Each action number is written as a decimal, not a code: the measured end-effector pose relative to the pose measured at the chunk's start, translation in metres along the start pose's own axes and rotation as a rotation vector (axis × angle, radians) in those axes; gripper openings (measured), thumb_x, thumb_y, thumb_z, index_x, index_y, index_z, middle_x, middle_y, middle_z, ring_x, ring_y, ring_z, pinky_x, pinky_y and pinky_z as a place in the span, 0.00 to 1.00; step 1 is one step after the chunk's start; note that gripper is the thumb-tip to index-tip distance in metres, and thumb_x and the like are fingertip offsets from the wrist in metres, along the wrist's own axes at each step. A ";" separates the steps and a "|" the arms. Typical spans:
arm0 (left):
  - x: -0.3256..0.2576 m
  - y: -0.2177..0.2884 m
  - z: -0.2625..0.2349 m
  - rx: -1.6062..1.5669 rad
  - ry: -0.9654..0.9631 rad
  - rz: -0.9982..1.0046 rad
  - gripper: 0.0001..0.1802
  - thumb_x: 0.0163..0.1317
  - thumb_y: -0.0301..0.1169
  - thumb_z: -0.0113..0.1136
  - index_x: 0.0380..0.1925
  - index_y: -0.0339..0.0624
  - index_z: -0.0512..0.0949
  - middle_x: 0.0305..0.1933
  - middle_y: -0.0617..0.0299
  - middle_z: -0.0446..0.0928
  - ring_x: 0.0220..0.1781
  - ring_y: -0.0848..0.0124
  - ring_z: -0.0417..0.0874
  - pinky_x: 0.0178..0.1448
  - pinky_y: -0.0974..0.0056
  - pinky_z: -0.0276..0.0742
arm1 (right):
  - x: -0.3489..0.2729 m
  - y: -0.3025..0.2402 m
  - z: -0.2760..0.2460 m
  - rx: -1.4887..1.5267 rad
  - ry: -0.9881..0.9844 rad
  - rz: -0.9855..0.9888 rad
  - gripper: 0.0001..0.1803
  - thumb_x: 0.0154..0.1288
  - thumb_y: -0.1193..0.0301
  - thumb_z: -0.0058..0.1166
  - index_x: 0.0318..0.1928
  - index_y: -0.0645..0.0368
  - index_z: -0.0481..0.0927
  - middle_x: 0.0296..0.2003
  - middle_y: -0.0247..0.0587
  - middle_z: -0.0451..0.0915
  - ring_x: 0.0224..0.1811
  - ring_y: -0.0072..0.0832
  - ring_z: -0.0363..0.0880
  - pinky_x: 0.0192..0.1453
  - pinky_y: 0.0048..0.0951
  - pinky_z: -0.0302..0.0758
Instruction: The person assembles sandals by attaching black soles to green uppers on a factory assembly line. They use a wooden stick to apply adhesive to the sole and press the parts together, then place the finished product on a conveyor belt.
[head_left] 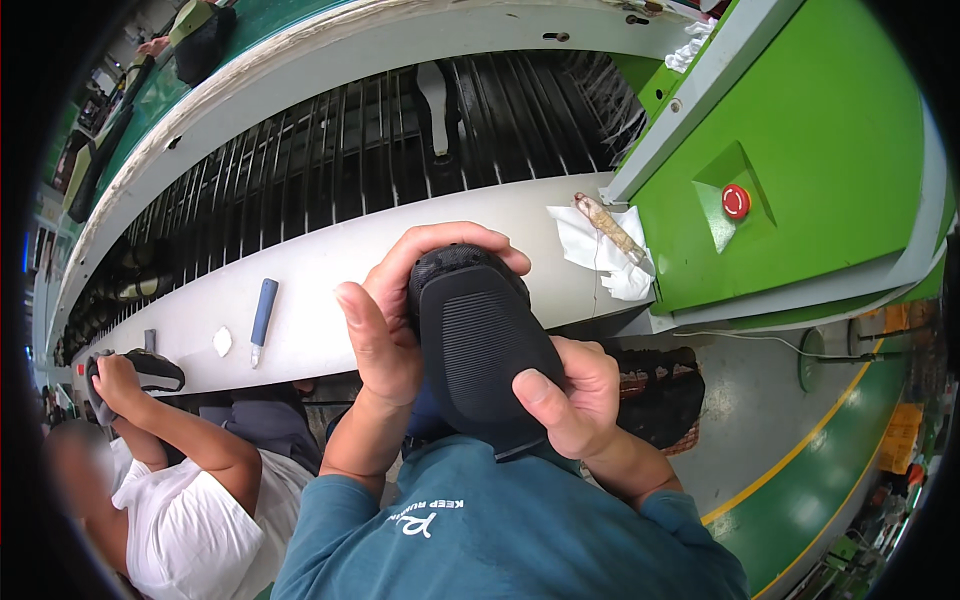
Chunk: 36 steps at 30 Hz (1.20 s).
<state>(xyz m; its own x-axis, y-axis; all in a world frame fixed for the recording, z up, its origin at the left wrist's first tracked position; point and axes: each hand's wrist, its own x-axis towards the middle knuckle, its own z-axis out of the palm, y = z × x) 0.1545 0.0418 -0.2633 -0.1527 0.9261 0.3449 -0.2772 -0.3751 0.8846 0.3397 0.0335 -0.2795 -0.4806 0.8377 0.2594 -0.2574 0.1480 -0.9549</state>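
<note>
In front of my chest I hold a black shoe (480,350) with its ribbed sole turned up toward me. Dark mesh upper fabric shows at its far end. My left hand (385,310) wraps its fingers around that far end, while its thumb sticks out to the side. Gripping the near right edge is my right hand (585,400), its thumb pressed on the sole and its other fingers mostly hidden underneath. The shoe is over the front edge of a white work ledge (320,300).
On the ledge lie a blue-handled knife (264,318), a white scrap (222,341) and a tape-wrapped tool (610,228) on white cloth. Behind run black rollers (330,150) carrying a shoe part (434,105). A green machine housing (820,170) has a red button. A co-worker (200,500) sits left.
</note>
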 end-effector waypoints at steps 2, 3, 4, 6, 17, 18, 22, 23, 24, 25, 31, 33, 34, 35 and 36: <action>-0.001 0.001 0.000 -0.020 0.017 0.006 0.65 0.71 0.82 0.19 0.52 0.23 0.79 0.44 0.37 0.86 0.48 0.54 0.90 0.56 0.54 0.87 | 0.001 0.000 0.004 0.025 0.010 0.018 0.13 0.77 0.69 0.63 0.43 0.71 0.85 0.30 0.37 0.84 0.29 0.17 0.77 0.33 0.23 0.72; -0.002 0.001 0.000 -0.036 0.024 0.009 0.66 0.70 0.83 0.18 0.52 0.22 0.79 0.44 0.37 0.86 0.48 0.54 0.90 0.55 0.54 0.87 | 0.001 0.004 0.004 0.014 0.007 -0.006 0.13 0.77 0.69 0.63 0.42 0.71 0.85 0.31 0.37 0.84 0.29 0.18 0.77 0.34 0.24 0.72; -0.002 0.000 -0.001 -0.033 0.025 0.018 0.66 0.70 0.83 0.18 0.52 0.22 0.79 0.44 0.37 0.86 0.48 0.54 0.90 0.55 0.54 0.87 | 0.000 0.010 0.003 0.003 0.005 -0.030 0.13 0.77 0.70 0.63 0.41 0.71 0.85 0.31 0.38 0.83 0.29 0.19 0.77 0.34 0.24 0.72; -0.002 -0.001 -0.002 -0.028 0.027 0.034 0.66 0.71 0.82 0.16 0.51 0.21 0.79 0.44 0.37 0.86 0.48 0.53 0.90 0.55 0.54 0.86 | 0.001 0.015 0.004 -0.001 0.003 -0.061 0.13 0.77 0.70 0.64 0.40 0.70 0.85 0.32 0.39 0.83 0.30 0.20 0.77 0.35 0.25 0.72; -0.003 -0.003 -0.002 -0.067 0.025 0.030 0.67 0.71 0.82 0.17 0.51 0.21 0.80 0.44 0.36 0.86 0.48 0.52 0.89 0.56 0.53 0.86 | 0.003 0.012 0.004 -0.015 -0.001 -0.064 0.12 0.77 0.70 0.64 0.38 0.70 0.85 0.32 0.39 0.83 0.31 0.21 0.77 0.36 0.25 0.72; -0.003 -0.003 -0.001 -0.069 0.025 0.029 0.67 0.71 0.82 0.17 0.51 0.21 0.80 0.44 0.36 0.86 0.48 0.52 0.89 0.56 0.53 0.86 | 0.003 0.012 0.004 -0.019 0.001 -0.064 0.12 0.77 0.70 0.64 0.38 0.70 0.85 0.32 0.39 0.83 0.31 0.21 0.77 0.36 0.25 0.72; -0.003 -0.003 0.000 -0.060 0.032 0.021 0.66 0.72 0.81 0.17 0.51 0.21 0.80 0.44 0.37 0.86 0.49 0.52 0.89 0.57 0.53 0.85 | 0.003 0.011 0.003 -0.028 0.004 -0.063 0.12 0.77 0.70 0.64 0.38 0.69 0.85 0.32 0.39 0.83 0.30 0.21 0.77 0.35 0.25 0.72; -0.003 -0.002 0.001 -0.055 0.033 0.020 0.65 0.73 0.80 0.17 0.51 0.21 0.79 0.44 0.37 0.86 0.49 0.52 0.89 0.57 0.53 0.85 | 0.003 0.011 0.003 -0.029 0.004 -0.062 0.12 0.77 0.70 0.64 0.38 0.69 0.85 0.32 0.39 0.83 0.30 0.21 0.77 0.35 0.25 0.72; -0.004 -0.001 0.001 -0.048 0.036 0.019 0.64 0.73 0.79 0.17 0.52 0.21 0.79 0.44 0.37 0.86 0.49 0.52 0.89 0.58 0.53 0.85 | 0.003 0.012 0.003 -0.020 0.002 -0.063 0.12 0.77 0.70 0.64 0.38 0.69 0.85 0.32 0.39 0.83 0.30 0.21 0.77 0.36 0.25 0.73; -0.004 0.001 0.002 -0.042 0.049 -0.003 0.62 0.74 0.77 0.18 0.52 0.21 0.79 0.44 0.38 0.86 0.49 0.52 0.89 0.58 0.53 0.85 | 0.003 0.013 0.003 -0.011 -0.001 -0.065 0.12 0.77 0.70 0.64 0.38 0.69 0.85 0.32 0.40 0.83 0.31 0.22 0.78 0.36 0.26 0.73; -0.006 0.001 0.004 -0.016 0.057 -0.051 0.52 0.78 0.67 0.24 0.53 0.22 0.79 0.44 0.38 0.86 0.51 0.51 0.89 0.61 0.50 0.85 | 0.003 0.016 0.001 -0.010 -0.004 -0.079 0.13 0.77 0.70 0.63 0.39 0.70 0.85 0.33 0.42 0.84 0.32 0.24 0.79 0.37 0.27 0.74; -0.006 0.001 0.004 -0.018 0.058 -0.054 0.51 0.77 0.66 0.26 0.53 0.22 0.79 0.45 0.38 0.86 0.51 0.50 0.89 0.61 0.50 0.85 | 0.002 0.016 0.000 -0.010 -0.008 -0.078 0.13 0.77 0.70 0.63 0.39 0.70 0.85 0.34 0.42 0.84 0.32 0.24 0.79 0.37 0.27 0.74; -0.005 0.001 0.004 -0.022 0.053 -0.056 0.50 0.77 0.65 0.27 0.53 0.22 0.79 0.45 0.38 0.86 0.51 0.50 0.90 0.61 0.50 0.85 | 0.002 0.017 -0.001 -0.011 -0.007 -0.078 0.13 0.77 0.69 0.63 0.39 0.70 0.85 0.33 0.42 0.84 0.32 0.24 0.79 0.37 0.27 0.74; -0.005 0.001 0.003 -0.026 0.048 -0.057 0.50 0.77 0.65 0.28 0.54 0.22 0.79 0.45 0.37 0.86 0.51 0.50 0.90 0.61 0.49 0.85 | 0.002 0.018 -0.001 -0.012 -0.005 -0.079 0.13 0.77 0.69 0.63 0.39 0.70 0.85 0.33 0.42 0.84 0.32 0.24 0.79 0.37 0.27 0.74; -0.005 0.001 0.003 -0.028 0.044 -0.058 0.49 0.76 0.65 0.29 0.54 0.21 0.79 0.45 0.37 0.86 0.51 0.50 0.90 0.62 0.49 0.84 | 0.002 0.018 -0.001 -0.007 -0.007 -0.080 0.13 0.77 0.69 0.64 0.38 0.70 0.85 0.33 0.42 0.83 0.31 0.24 0.79 0.37 0.27 0.74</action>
<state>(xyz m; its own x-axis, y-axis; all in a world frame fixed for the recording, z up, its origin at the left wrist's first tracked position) 0.1574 0.0369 -0.2629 -0.1773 0.9440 0.2784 -0.3129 -0.3223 0.8934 0.3348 0.0385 -0.2964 -0.4643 0.8195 0.3359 -0.2891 0.2182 -0.9321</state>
